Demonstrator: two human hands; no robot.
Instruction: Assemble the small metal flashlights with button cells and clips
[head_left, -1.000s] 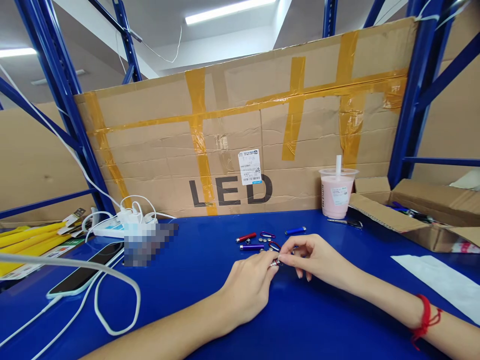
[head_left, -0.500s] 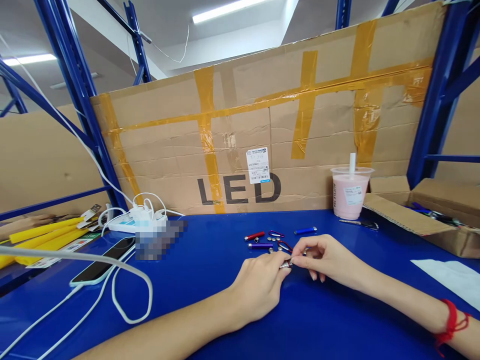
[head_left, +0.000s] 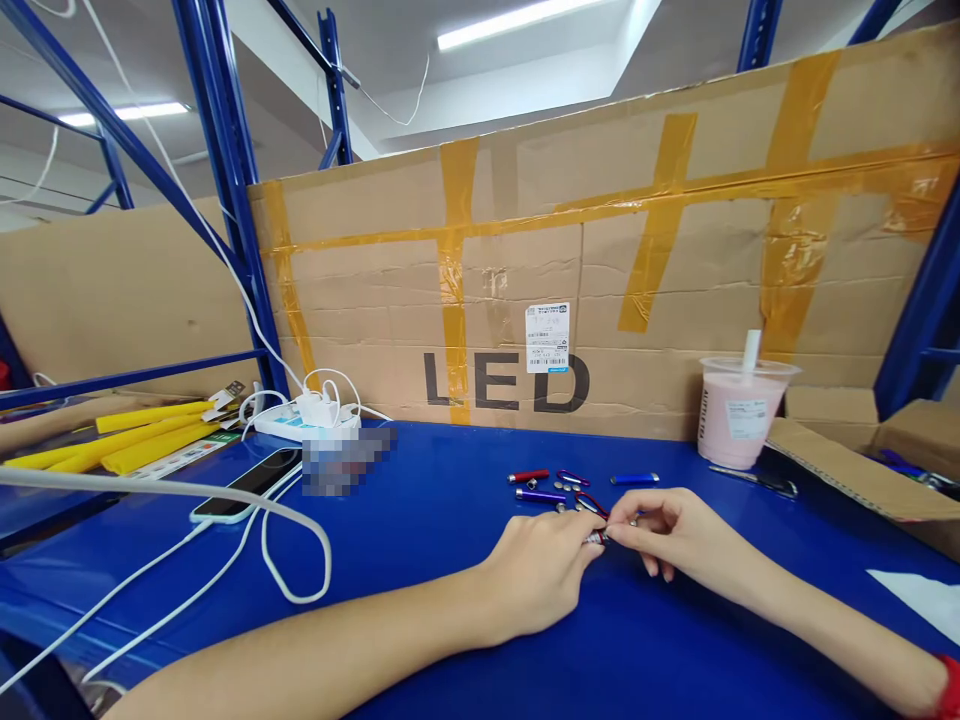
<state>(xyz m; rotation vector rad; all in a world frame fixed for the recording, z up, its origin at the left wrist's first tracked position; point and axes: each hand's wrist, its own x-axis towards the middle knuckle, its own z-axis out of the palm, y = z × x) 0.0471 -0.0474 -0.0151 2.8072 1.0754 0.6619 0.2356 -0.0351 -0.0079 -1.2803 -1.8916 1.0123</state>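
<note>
- Left hand lies knuckles-up on the blue counter, fingertips pinched on one end of a small silver part. The forearm rests flat, prob. for steadiness w/ such a tiny piece.
- Right hand meets it from the other side, thumb & forefinger closed on the same part; the other fingers are curled under & touch the counter. Both hands are narrow, pinching, not spread.
- Silver part sits just above the counter, between the two sets of fingertips, near the middle of the view. Too small to say exactly what it is; it looks like a mini flashlight section.
- Just behind the hands is a loose cluster: red mini flashlight, purple mini flashlight, blue mini flashlight, a clip ring & a few small round bits. They lie w/in easy reach, apparently so pieces can be picked w/o moving the arms.
- Pink drink cup w/ straw stands upright at the back right, against the taped cardboard sheet marked "LED", well apart from the small parts.
- Open cardboard box at far right holds more items; can't tell which.
- Left side: smartphone lying flat w/ a white cable looping out, power strip behind it, yellow packets further left. All are well apart from the hands.
</note>
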